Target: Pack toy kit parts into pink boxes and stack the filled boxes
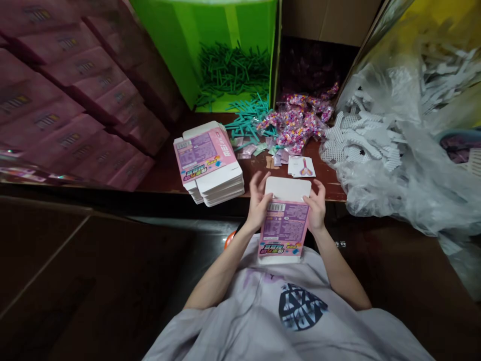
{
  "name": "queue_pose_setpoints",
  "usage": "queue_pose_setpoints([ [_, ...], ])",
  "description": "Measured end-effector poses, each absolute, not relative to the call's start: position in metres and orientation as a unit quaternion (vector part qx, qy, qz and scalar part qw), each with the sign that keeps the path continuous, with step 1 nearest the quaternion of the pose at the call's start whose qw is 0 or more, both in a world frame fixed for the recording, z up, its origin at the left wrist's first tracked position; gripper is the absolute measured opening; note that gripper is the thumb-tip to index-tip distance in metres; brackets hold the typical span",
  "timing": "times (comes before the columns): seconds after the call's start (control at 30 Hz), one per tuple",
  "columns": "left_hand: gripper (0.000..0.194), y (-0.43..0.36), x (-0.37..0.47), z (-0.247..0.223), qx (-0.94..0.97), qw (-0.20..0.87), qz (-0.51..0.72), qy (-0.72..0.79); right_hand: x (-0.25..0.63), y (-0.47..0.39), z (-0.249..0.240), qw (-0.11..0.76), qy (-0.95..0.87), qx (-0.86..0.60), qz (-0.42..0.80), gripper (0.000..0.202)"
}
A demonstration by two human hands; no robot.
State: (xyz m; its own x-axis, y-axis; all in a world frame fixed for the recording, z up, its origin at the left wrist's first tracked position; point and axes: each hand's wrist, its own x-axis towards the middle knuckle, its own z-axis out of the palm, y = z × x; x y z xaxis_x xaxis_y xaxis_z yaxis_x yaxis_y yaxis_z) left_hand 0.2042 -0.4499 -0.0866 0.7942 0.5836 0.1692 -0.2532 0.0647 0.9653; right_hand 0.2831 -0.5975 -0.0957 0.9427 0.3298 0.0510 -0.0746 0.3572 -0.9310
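Note:
A pink and purple carton (284, 223) with a white flap at its top is held between both hands, just in front of the table edge. My left hand (258, 201) grips its upper left side, thumb on the front and other fingers spread behind. On the upper right side, my right hand (316, 204) holds it the same way. To the left lies a stack of flattened cartons (205, 158) in the same print. White printed cards (301, 166) lie just beyond the held carton, beside small sachets (250, 149).
Pink boxes (67, 100) are piled high at the left. Behind the table edge stands a green bin (165, 35) with green sticks (233, 67); teal sticks (250, 118) spill out. Bags of colourful beads (298, 128) and white mesh pieces (363, 138) in clear plastic lie further right.

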Motion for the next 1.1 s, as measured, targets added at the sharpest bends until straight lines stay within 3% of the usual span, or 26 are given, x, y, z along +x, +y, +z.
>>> queue_pose_setpoints([
  [0.03, 0.037, -0.45, 0.205, -0.088, 0.594, 0.734, 0.3, 0.137, 0.283, -0.596, -0.097, 0.824, -0.117, -0.542, 0.116, 0.05],
  [0.13, 0.032, -0.451, 0.205, -0.094, 0.58, 0.738, 0.31, 0.152, 0.28, -0.594, -0.1, 0.801, -0.124, -0.582, 0.07, 0.026],
  [0.23, 0.03, -0.453, 0.202, -0.098, 0.58, 0.721, 0.341, 0.163, 0.278, -0.595, -0.099, 0.784, -0.121, -0.608, 0.039, 0.02],
  [0.33, 0.028, -0.455, 0.199, -0.099, 0.582, 0.706, 0.364, 0.175, 0.279, -0.595, -0.095, 0.797, -0.129, -0.586, 0.069, 0.025],
  [0.53, 0.021, -0.456, 0.196, -0.097, 0.59, 0.707, 0.354, 0.164, 0.283, -0.598, -0.097, 0.809, -0.172, -0.553, 0.103, 0.003],
  [0.83, 0.024, -0.456, 0.198, -0.089, 0.613, 0.698, 0.321, 0.182, 0.28, -0.601, -0.105, 0.803, -0.193, -0.554, 0.105, 0.023],
  [1.0, 0.044, -0.462, 0.193, -0.1, 0.624, 0.688, 0.346, 0.131, 0.271, -0.605, -0.109, 0.761, -0.193, -0.617, 0.055, 0.049],
  [1.1, 0.043, -0.472, 0.182, -0.103, 0.676, 0.632, 0.34, 0.17, 0.287, -0.608, -0.109, 0.738, -0.214, -0.635, 0.078, 0.046],
])
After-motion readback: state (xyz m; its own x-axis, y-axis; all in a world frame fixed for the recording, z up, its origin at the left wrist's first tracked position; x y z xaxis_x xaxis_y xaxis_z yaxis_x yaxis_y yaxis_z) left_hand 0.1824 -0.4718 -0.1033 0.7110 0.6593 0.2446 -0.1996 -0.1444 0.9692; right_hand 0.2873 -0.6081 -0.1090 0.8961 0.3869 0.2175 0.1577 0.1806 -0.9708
